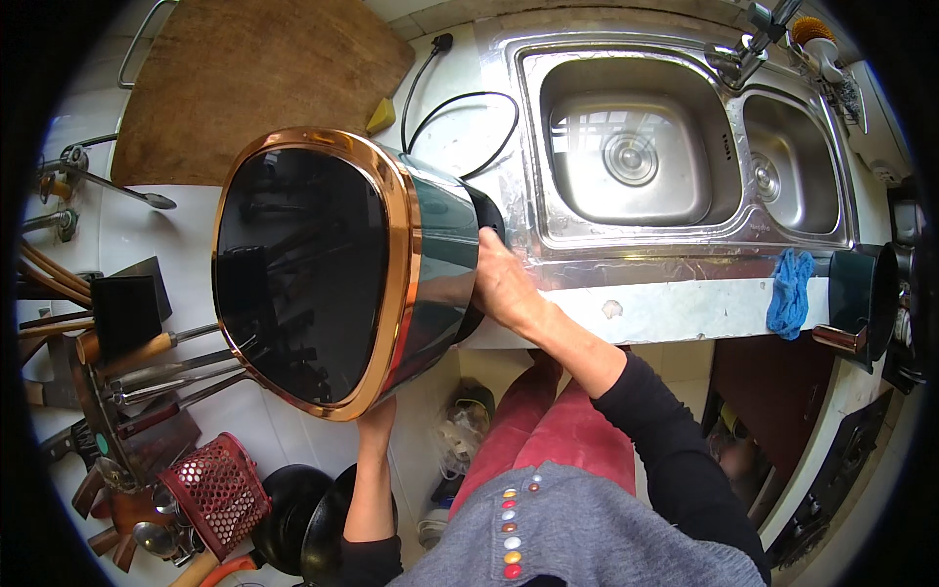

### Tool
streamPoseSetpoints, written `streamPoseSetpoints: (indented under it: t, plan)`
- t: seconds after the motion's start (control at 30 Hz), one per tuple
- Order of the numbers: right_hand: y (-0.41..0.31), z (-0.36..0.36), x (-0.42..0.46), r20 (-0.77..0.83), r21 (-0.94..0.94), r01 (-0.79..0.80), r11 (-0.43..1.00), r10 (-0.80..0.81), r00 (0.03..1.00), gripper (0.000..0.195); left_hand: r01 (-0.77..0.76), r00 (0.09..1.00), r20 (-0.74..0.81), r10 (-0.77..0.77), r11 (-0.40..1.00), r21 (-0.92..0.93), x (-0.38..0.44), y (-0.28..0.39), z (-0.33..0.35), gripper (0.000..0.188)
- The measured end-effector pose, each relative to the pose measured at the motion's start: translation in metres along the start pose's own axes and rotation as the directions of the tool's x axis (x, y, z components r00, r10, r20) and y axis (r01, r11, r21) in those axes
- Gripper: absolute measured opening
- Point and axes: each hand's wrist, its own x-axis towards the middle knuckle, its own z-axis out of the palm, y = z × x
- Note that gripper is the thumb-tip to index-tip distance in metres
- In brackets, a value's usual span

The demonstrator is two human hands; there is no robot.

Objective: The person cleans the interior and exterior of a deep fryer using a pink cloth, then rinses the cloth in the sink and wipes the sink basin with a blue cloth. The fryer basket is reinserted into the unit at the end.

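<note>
A dark green air fryer body (444, 271) with a glossy black top and copper-coloured trim is held tilted over the left part of the counter. My right hand (506, 282) grips its black base end. Beneath its near side, my left hand (376, 412) supports it, with the fingers hidden behind the body. A black power cord (517, 110) loops on the counter behind the appliance, and its plug (442, 42) lies near the wall. At the counter's right end stands a dark green fryer drawer (852, 290) with a copper-coloured handle (838, 338).
A double stainless steel sink (532, 147) lies beyond my right hand. A blue cloth (789, 293) rests on the counter edge. Left are a wooden board (242, 95), a yellow sponge piece (381, 116), a knife rack (110, 418), a red perforated basket (216, 488) and black pans (290, 513).
</note>
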Motion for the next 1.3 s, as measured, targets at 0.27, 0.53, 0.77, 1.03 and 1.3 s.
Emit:
streamPoseSetpoints:
  t: [0.27,0.53,0.77,1.03,1.3]
  plan:
    - [0.020,-0.028,0.012,-0.307,-0.023,-0.185,0.982,0.169,0.937,0.039,0.048,0.998,0.030,-0.051,0.992,0.114,-0.001,-0.002,0.001,0.030]
    - [-0.036,-0.017,-0.045,-0.177,0.028,-0.289,0.957,0.289,0.941,0.043,-0.014,1.000,-0.017,0.014,1.000,-0.011,0.005,0.013,0.001,0.027]
    - [-0.067,0.018,-0.086,0.214,0.157,-0.213,0.964,0.178,0.961,0.044,-0.020,0.995,0.100,0.017,1.000,0.023,0.003,-0.020,0.002,0.026]
    - [-0.035,0.045,-0.004,-0.062,0.544,-0.264,0.796,0.352,0.934,0.044,0.020,0.998,0.055,-0.018,0.999,-0.043,0.002,0.017,-0.006,0.026]
    - [0.002,0.099,0.018,0.387,0.708,-0.288,0.645,-0.013,0.922,0.044,-0.295,0.955,-0.061,0.290,0.952,-0.083,0.003,0.009,-0.001,0.029]
